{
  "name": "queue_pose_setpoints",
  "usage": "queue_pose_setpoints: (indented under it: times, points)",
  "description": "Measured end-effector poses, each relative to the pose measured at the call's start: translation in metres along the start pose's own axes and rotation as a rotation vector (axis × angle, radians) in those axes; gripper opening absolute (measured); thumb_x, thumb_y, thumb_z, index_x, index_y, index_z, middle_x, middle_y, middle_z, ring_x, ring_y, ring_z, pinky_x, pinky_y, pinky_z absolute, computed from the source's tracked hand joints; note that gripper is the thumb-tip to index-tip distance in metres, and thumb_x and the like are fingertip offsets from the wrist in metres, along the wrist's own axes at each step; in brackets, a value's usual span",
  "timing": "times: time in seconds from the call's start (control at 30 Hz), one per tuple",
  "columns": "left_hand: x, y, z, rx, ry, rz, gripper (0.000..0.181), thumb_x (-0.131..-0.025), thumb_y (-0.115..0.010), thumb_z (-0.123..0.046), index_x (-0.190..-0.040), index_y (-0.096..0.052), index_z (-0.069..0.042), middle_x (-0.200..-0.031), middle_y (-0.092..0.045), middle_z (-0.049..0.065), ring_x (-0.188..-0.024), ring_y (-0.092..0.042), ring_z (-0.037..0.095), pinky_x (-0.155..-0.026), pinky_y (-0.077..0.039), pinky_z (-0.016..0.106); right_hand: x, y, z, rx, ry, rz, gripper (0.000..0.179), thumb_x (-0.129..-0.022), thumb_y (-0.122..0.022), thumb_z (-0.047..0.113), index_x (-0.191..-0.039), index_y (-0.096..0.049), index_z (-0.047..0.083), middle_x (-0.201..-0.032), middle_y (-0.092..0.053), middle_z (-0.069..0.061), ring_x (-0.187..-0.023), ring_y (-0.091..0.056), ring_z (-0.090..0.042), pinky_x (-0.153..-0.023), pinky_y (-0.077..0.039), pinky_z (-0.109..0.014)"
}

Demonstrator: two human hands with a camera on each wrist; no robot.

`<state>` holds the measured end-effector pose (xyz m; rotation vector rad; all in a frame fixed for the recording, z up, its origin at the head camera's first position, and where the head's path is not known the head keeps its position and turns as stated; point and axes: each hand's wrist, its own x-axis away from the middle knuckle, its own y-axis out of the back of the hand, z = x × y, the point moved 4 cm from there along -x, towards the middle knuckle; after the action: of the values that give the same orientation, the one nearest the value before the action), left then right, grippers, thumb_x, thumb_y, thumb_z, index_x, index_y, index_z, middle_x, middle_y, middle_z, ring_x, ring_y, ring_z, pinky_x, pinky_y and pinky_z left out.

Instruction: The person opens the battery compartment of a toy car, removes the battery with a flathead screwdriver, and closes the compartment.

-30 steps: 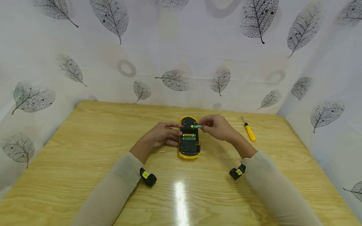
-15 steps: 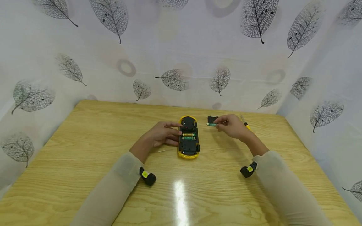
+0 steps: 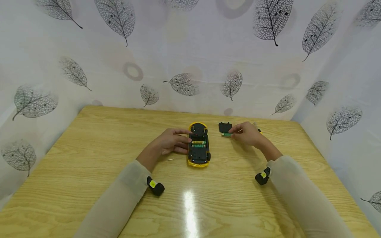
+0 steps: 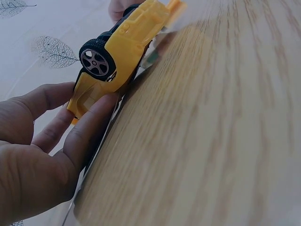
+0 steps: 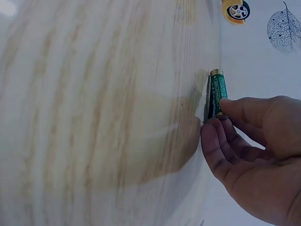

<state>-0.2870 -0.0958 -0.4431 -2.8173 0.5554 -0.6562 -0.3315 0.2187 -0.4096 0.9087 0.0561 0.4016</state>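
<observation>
A yellow toy car lies upside down on the table, its black underside up and battery bay uncovered. Two batteries sit in the bay. My left hand holds the car's left side; the left wrist view shows fingers and thumb against the yellow body behind a wheel. To the right of the car, my right hand pinches one end of a green battery between thumb and fingers, low over the table. Just behind it lies a black battery cover.
A screwdriver lies behind the right hand, mostly hidden. A small thin metal piece lies on the wooden table near the left hand. Leaf-patterned cloth closes off the back and sides.
My right hand has carried the green battery from above the car rightward and down beside the black cover, which came into view. The left hand and car stay put.
</observation>
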Motion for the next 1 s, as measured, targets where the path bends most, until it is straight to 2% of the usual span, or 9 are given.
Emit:
queue_pose_setpoints:
  times: [0.37, 0.73, 1.0]
  points:
    - [0.001, -0.001, -0.001, 0.004, 0.004, 0.001, 0.041, -0.097, -0.068, 0.001, -0.137, -0.062, -0.007, -0.108, -0.074, 0.019, -0.085, -0.074, 0.028, -0.074, -0.065, 0.042, -0.003, -0.001, 0.001, 0.088, 0.022, 0.006, 0.02, -0.1, -0.065, 0.006, -0.117, -0.073, 0.0, -0.112, -0.07, -0.015, -0.106, -0.064, -0.035, -0.092, -0.055, -0.052]
    - [0.0, 0.0, 0.0, 0.012, 0.003, 0.008, 0.041, -0.097, -0.068, 0.001, -0.136, -0.063, -0.007, -0.109, -0.074, 0.02, -0.086, -0.074, 0.029, -0.074, -0.065, 0.043, -0.001, -0.001, 0.003, 0.103, 0.047, 0.001, 0.019, -0.098, -0.067, 0.006, -0.115, -0.073, 0.0, -0.106, -0.069, -0.014, -0.102, -0.066, -0.033, -0.089, -0.056, -0.05]
    - [-0.001, 0.001, 0.001, 0.014, 0.002, 0.01, 0.042, -0.097, -0.067, 0.002, -0.139, -0.061, -0.006, -0.106, -0.073, 0.018, -0.084, -0.074, 0.028, -0.073, -0.065, 0.042, 0.0, 0.004, 0.012, 0.113, 0.061, -0.003, 0.018, -0.1, -0.065, 0.007, -0.115, -0.073, 0.0, -0.11, -0.07, -0.016, -0.105, -0.067, -0.036, -0.089, -0.056, -0.052]
